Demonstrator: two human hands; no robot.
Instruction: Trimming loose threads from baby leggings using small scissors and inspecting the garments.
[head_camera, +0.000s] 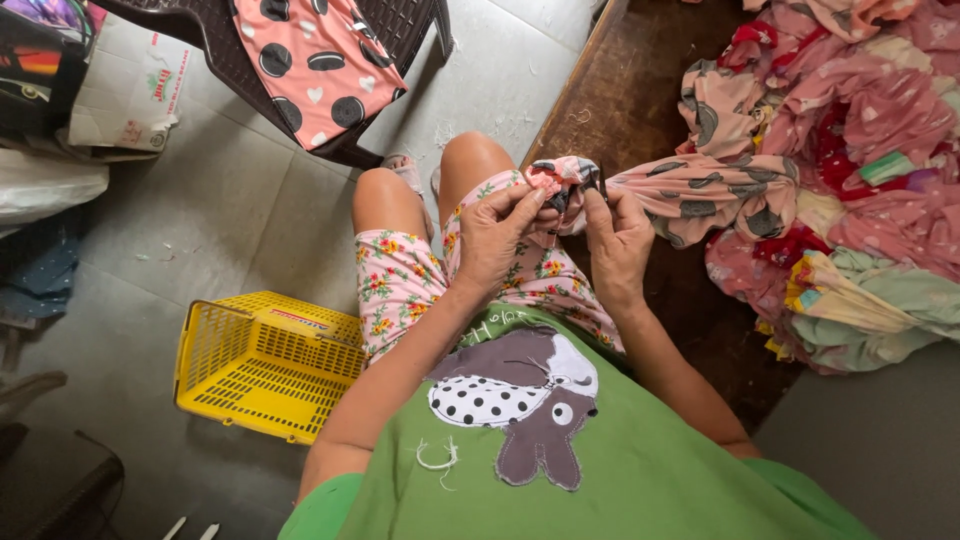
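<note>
My left hand (497, 238) pinches a bunched end of a pink printed garment (700, 195) over my lap. That cloth, pink with dark round patterns, trails right onto a dark wooden table (620, 100). My right hand (618, 240) grips the same bunched cloth and a thin dark tool (602, 180) that sticks up between the fingers; what kind of tool it is I cannot tell. The two hands are almost touching above my knees.
A heap of pink, red and green garments (860, 170) covers the table at right. A yellow plastic basket (265, 365) stands on the grey floor at my left. A dark plastic chair (300, 60) with pink cloth draped on it stands ahead. Bags lie at far left.
</note>
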